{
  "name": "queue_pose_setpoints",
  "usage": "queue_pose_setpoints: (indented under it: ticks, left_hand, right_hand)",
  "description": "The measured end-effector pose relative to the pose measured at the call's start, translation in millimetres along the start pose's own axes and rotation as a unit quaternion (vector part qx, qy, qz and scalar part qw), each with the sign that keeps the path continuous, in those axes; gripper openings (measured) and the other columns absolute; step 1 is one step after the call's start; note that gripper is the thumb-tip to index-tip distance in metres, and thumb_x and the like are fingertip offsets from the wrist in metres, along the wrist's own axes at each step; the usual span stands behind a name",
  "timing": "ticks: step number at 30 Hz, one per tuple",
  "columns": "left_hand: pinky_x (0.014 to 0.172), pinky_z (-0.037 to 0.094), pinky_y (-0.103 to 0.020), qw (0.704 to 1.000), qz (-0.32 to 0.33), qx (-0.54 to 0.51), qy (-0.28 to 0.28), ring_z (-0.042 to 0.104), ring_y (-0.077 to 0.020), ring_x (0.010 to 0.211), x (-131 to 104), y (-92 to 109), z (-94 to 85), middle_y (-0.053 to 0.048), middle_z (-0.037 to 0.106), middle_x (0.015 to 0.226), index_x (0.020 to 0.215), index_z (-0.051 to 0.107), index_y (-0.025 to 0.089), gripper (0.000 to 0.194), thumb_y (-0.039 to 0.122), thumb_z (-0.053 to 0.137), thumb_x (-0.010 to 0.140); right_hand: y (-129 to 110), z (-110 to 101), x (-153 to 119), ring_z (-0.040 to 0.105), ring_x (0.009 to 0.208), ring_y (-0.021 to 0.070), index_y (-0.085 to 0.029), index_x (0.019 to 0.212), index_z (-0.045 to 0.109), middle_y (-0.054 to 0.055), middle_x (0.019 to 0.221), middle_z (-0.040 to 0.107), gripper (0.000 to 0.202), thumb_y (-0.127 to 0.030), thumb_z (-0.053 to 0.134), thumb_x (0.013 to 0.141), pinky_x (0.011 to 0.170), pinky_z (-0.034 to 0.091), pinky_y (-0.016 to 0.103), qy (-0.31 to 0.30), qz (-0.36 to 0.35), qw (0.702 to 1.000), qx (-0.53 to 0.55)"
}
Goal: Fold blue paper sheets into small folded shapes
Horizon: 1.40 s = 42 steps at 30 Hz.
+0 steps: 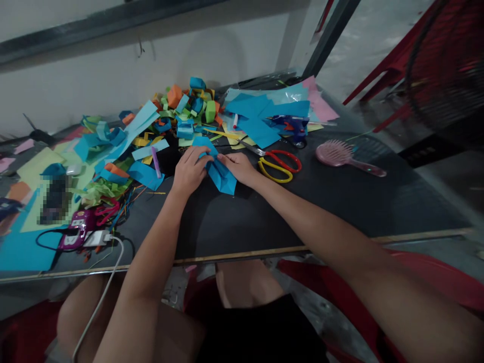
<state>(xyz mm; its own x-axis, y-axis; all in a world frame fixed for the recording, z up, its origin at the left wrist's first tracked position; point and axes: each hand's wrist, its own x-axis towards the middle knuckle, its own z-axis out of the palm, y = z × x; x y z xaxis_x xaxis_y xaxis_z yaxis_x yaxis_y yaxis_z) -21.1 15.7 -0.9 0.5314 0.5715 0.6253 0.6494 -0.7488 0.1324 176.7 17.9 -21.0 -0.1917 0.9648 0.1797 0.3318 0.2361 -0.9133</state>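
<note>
A creased strip of blue paper (221, 176) is held between my two hands above the dark tabletop. My left hand (192, 169) grips its left edge with bent fingers, and my right hand (239, 167) pinches the right side between thumb and fingers. The paper slants from upper left to lower right and has folds along it. Just right of my right hand lie scissors (278, 164) with one red and one yellow handle loop. A purple marker (156, 162) rests on blue paper left of my left hand.
Folded colored paper pieces (185, 108) pile up at the back. Blue sheets (253, 116) and a blue glue gun (293, 125) lie at back right. A pink hairbrush (350, 157) is farther right. A purple power strip (79, 229) with cords sits at left. A fan (449, 65) stands at right.
</note>
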Motion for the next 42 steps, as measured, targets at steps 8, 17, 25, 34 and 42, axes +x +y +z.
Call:
queue_pose_setpoints:
  ticks: [8,17,25,34,42]
  left_hand:
    - [0.096,0.057,-0.039,0.996,0.062,0.016,0.068,0.069,-0.0199,0.106,-13.8,2.2,10.8,-0.008,0.075,0.110,0.105,0.067,0.020,0.032,0.002,0.049,0.085]
    - [0.107,0.050,-0.048,0.999,-0.032,0.013,-0.037,0.060,-0.0274,0.122,-14.6,6.2,17.5,-0.014,0.065,0.127,0.108,0.061,0.019,0.040,0.001,0.054,0.073]
    - [0.115,0.045,-0.044,0.995,-0.089,0.010,-0.034,0.056,-0.0246,0.131,-12.0,10.5,16.0,-0.017,0.063,0.133,0.126,0.057,0.013,0.036,0.011,0.038,0.096]
    - [0.108,0.050,-0.036,0.992,-0.097,0.051,-0.065,0.059,-0.0221,0.127,-5.6,18.2,13.2,-0.012,0.063,0.136,0.138,0.058,0.021,0.044,0.016,0.035,0.101]
    - [0.106,0.050,-0.038,0.993,-0.060,0.076,-0.074,0.058,-0.0231,0.122,-9.2,22.1,9.4,-0.010,0.064,0.131,0.130,0.064,0.023,0.048,0.004,0.041,0.091]
  right_hand:
    - [-2.4,0.8,0.8,0.025,0.055,0.0092,-0.023,0.054,0.028,-0.005,0.055,0.023,0.070,-0.088,0.037,0.077,0.055,0.017,0.030,-0.019,-0.006,1.000,-0.020]
    - [2.2,-6.0,-0.7,0.029,0.057,0.0099,-0.023,0.055,0.029,-0.004,0.056,0.025,0.063,-0.073,0.044,0.089,0.057,0.018,0.031,-0.007,-0.015,0.999,-0.043]
    - [9.0,-5.0,6.2,0.026,0.055,0.0101,-0.023,0.054,0.026,-0.005,0.054,0.024,0.060,-0.062,0.048,0.094,0.057,0.020,0.030,0.081,-0.019,0.997,0.001]
    - [14.0,-4.4,13.5,0.024,0.054,0.0097,-0.024,0.055,0.027,-0.005,0.054,0.023,0.065,-0.077,0.043,0.088,0.056,0.019,0.031,0.114,-0.039,0.993,-0.004]
    - [1.0,-4.3,5.6,0.037,0.056,0.0118,-0.021,0.055,0.038,-0.003,0.053,0.035,0.055,-0.057,0.045,0.096,0.057,0.021,0.030,-0.002,-0.056,0.991,-0.125]
